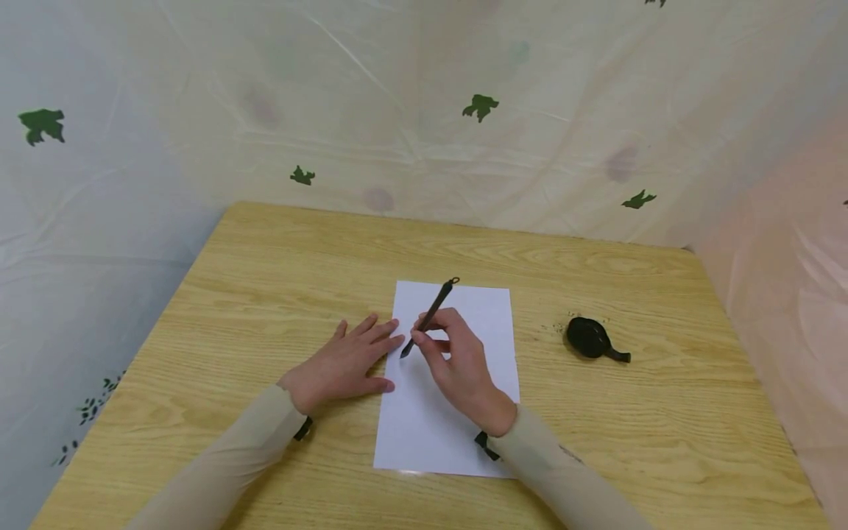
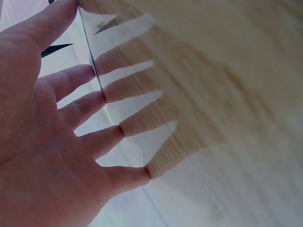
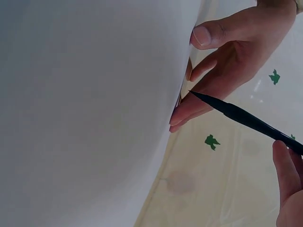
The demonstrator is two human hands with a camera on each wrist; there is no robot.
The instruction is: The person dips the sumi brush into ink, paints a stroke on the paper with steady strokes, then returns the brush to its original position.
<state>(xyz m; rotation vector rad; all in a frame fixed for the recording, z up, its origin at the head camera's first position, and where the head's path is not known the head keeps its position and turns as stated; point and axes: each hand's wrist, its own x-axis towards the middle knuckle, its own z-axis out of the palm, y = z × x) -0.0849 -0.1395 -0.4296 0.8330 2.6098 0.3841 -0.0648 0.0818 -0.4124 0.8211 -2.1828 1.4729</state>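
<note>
Above the left part of the white sheet (image 1: 430, 445), the brush (image 1: 437, 300) slants, its dark tip toward the near left and its looped end toward the far right. From the right wrist, the tip looks just off the paper. The right hand (image 1: 462, 366) pinches the brush between thumb and fingers, near the middle of the handle, above the middle of the sheet. To its left, the left hand (image 1: 346, 368) lies palm down and spread wide, holding nothing; its thumb, index and middle fingertips overlap the sheet's left edge, while the other two fingertips rest on the bare worktop (image 1: 278, 280). From the left wrist, those spread fingers show mirrored in the glossy surface.

Right of the sheet, well apart from it, sits a round black dish (image 1: 587, 336) with a short handle pointing right and near. Small dark specks (image 1: 553, 327) mark the wood just beside it. Pale sleeves (image 1: 232, 460) cover both forearms, which come from the near side. Beyond the worktop's far edge hangs a pale curtain (image 1: 397, 88) printed with green birds (image 1: 480, 107).
</note>
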